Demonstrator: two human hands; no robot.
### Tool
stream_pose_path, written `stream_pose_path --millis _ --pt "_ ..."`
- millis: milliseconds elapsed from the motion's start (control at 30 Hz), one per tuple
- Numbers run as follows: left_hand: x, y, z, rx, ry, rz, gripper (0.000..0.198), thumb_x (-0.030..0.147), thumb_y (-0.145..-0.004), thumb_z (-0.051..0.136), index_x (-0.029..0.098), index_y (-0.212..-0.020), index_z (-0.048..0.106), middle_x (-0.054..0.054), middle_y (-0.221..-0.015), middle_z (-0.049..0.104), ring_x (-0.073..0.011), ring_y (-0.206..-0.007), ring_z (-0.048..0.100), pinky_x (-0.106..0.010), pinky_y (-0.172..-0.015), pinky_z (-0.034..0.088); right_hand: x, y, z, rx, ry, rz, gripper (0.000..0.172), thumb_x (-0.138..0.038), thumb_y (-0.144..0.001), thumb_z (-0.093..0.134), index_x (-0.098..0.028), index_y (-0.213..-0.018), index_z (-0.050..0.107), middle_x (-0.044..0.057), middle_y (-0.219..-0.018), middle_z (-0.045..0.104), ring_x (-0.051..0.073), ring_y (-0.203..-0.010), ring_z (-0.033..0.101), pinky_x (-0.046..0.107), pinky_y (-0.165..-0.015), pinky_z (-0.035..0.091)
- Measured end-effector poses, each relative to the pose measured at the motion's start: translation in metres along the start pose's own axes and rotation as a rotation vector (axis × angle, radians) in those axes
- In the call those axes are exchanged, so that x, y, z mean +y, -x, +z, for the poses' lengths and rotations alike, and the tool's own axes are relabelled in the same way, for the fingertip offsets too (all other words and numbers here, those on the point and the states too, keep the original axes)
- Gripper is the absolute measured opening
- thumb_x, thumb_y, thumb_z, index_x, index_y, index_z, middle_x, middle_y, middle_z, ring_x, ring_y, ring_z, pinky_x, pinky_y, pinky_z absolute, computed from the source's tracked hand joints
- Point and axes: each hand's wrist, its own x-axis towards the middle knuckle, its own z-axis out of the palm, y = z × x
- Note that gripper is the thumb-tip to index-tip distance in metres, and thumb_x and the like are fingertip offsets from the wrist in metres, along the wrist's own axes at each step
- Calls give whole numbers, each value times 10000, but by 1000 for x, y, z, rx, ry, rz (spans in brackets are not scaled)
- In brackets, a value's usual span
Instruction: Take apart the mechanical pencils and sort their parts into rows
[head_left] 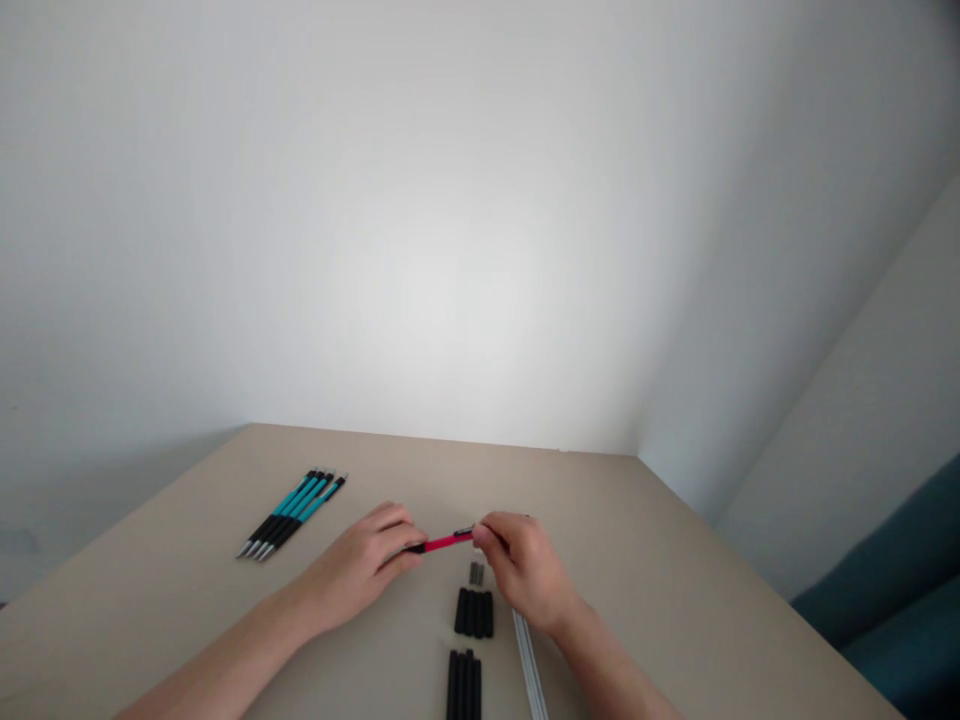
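Note:
My left hand (367,565) and my right hand (525,565) meet over the middle of the beige table (645,560). Between them they hold a red pen (448,541), lying level, the left fingers pinching its dark left end and the right fingers closed on its right end. Just below the pen, on the table, lie small grey pen parts (476,573), a short row of black grip sleeves (474,612) and a second row of black tubes (463,685).
Several finished teal and black pens (294,512) lie side by side at the left of the table. Thin white rods (529,670) lie under my right wrist. White walls stand behind; a dark teal seat (900,600) is at the right.

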Motion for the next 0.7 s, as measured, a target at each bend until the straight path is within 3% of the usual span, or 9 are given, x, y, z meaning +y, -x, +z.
stream_pose_path --millis 267,467,700 --pt "-7 -2 0 71 22 -70 129 245 -925 507 182 -867 603 -27 -848 582 -173 -823 543 -264 -735 418 2 0 -1 168 -205 202 462 -440 -947 363 -177 -577 451 -28 -518 442 98 -504 393 215 -496 268" --pt "-8 -1 2 146 5 -115 237 269 -949 411 176 -774 541 -20 -753 553 -168 -727 529 -261 -662 389 5 1 2 121 -207 212 504 -483 -932 372 -170 -550 476 -37 -490 398 93 -481 366 227 -484 244" --pt "-7 -1 4 136 46 -162 349 314 -964 320 189 -673 464 2 -638 535 -147 -612 511 -239 -595 360 6 1 2 86 -276 234 501 -494 -923 385 -161 -575 524 -29 -505 433 98 -493 386 223 -483 267"
